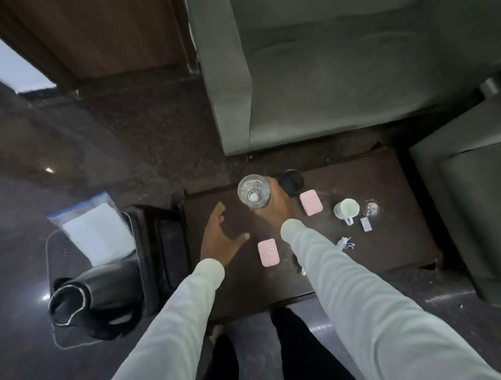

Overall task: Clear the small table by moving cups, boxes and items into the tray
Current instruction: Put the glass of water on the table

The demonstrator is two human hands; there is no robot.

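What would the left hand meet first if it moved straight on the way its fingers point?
Probably the clear glass held by the right hand; the left hand points roughly toward it, though depth is unclear.

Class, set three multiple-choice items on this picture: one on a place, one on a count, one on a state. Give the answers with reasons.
1. Where is the white mug?
A. right part of the table
B. on the sofa
C. on the floor

2. How many pink boxes lie on the table?
A. one
B. two
C. four

3. What is the right hand doing?
A. lying flat
B. gripping the glass
C. holding a pink box

Answers: 1 A, the mug stands right of both arms. 2 B, one box lies beside the right hand, another between the sleeves. 3 B, its fingers wrap the glass; the left hand is open and empty.
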